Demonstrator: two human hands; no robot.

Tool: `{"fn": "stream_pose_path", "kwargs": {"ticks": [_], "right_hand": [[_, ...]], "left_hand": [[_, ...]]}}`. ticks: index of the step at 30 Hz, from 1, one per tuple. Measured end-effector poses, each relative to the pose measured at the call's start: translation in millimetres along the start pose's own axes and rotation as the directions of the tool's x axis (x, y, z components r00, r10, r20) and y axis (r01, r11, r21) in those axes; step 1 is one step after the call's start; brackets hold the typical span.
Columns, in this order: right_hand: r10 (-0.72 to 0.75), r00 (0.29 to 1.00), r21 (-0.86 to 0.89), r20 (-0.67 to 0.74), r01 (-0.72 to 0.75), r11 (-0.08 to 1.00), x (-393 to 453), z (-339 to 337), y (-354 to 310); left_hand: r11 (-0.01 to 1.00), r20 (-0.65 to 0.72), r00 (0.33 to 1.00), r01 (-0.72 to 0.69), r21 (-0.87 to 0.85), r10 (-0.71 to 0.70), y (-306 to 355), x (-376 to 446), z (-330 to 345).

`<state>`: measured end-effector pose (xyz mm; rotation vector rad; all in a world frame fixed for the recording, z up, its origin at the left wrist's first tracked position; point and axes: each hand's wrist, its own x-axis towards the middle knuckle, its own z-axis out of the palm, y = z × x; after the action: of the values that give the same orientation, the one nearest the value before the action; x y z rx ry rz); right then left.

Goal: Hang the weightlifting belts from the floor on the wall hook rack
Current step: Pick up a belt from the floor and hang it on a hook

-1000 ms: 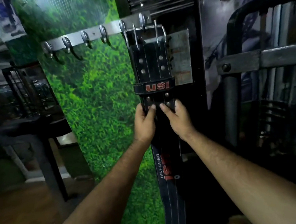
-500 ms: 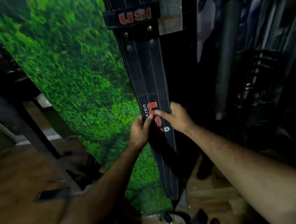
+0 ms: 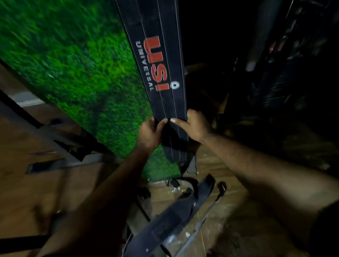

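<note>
- While the hung belt point(image 3: 159, 73) is dangling straight down the dark post beside the grass-print wall panel point(image 3: 69, 61), both hands are working its lower end, near the tip.
- Left hand point(image 3: 149, 133) is pinching the belt's left edge, thumb lying across the front face, other fingers curled behind the edge.
- Right hand point(image 3: 193, 125) is mirroring that on the right edge, thumb on the front and pointing inward, nearly meeting the left thumb.
- Reason for the two-edge grip, as I read it: they're flattening the strap so it hangs straight and untwisted, logo facing out.
- Hook rack is out of view above, so I can't tell how the top is seated.
- Belt tip is hanging clear of the wooden floor point(image 3: 25, 195).
- More belts point(image 3: 169, 218) are lying in a loose tangle on the floor, directly below the hung one – probably next in line.
- Judgement: this belt is basically done; letting go and bending for the pile looks like the next step.
- Right side is too dark to call.
</note>
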<state>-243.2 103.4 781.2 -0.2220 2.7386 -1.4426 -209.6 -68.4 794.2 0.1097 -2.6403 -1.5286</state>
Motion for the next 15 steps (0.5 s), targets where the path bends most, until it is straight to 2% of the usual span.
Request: {"fn": "stream_pose_path", "kwargs": {"ticks": [4,8,15], "right_hand": [[0.027,0.999,-0.104,-0.029,-0.03,0.994,-15,22,18],[0.08,0.997,-0.114,-0.017,-0.082,0.99,-23,40,40],[0.206,0.978,-0.09,0.039,-0.202,0.975,-39,62,64]], "left_hand": [[0.996,0.004,1.0,0.018,0.092,-0.018,-29,-5,11],[0.994,-0.007,0.998,0.066,0.082,-0.065,-57,-9,22],[0.964,0.051,0.984,0.154,0.219,-0.169,-61,-36,35]]}}
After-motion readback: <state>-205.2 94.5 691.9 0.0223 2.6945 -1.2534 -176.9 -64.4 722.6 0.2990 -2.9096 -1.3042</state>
